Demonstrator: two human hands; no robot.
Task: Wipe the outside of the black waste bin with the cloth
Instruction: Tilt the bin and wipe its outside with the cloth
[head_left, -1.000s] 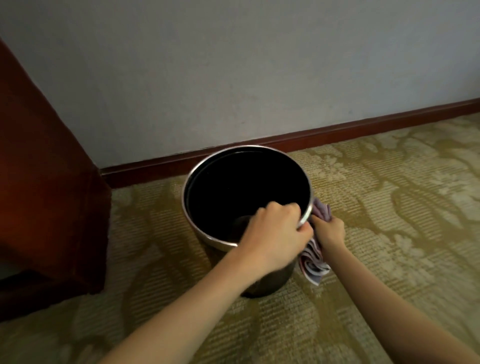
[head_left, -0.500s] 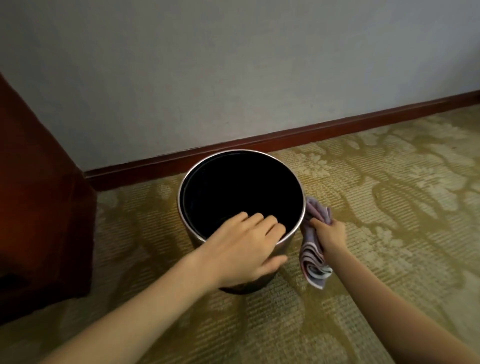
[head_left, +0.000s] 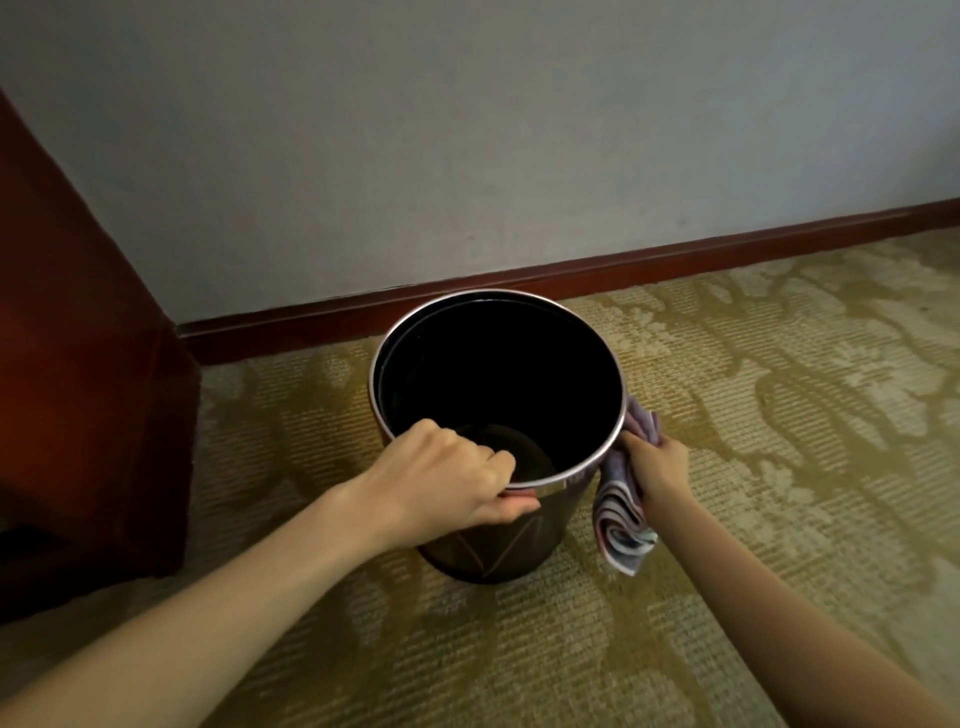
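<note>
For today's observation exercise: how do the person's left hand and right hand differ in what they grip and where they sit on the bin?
The left hand grips the bin's silver rim, fingers curled inside; the right hand holds the cloth. The left hand sits at the near rim, the right against the outer right side. Both are closed.

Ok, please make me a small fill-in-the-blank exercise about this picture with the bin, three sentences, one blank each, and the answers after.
1. The left hand grips the bin by its metal ____.
2. The right hand presses a folded ____ against the outer side of the bin.
3. The bin stands on a patterned ____, close to the wooden skirting board.

Missing words: rim; cloth; carpet
</note>
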